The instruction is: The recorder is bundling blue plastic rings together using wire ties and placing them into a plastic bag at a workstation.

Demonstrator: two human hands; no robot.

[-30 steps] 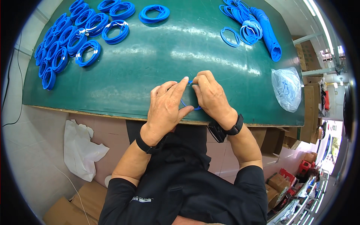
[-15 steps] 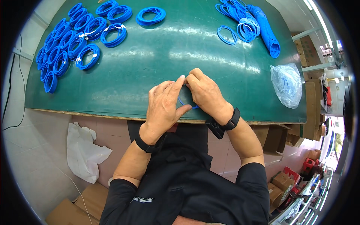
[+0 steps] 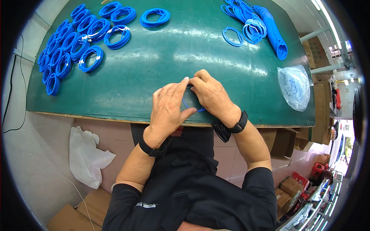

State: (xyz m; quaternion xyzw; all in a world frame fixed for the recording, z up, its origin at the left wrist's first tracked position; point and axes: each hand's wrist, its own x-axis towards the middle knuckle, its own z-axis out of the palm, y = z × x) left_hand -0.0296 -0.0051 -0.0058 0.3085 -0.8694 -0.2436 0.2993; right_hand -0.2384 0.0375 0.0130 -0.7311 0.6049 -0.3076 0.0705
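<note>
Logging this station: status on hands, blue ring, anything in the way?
Left hand, right hand on blue ring, grip hidden. Ring partly covered by both. Plastic bag off right, clear of hands.

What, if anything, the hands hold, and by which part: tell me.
A thin blue cord-like ring, by its rim: right hand with fingers at the top, left hand with thumb at the lower edge. The exact pinch is hidden.

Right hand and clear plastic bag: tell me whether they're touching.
Apart: the head view plainly shows bare green tabletop between the right hand and the clear plastic bag.
</note>
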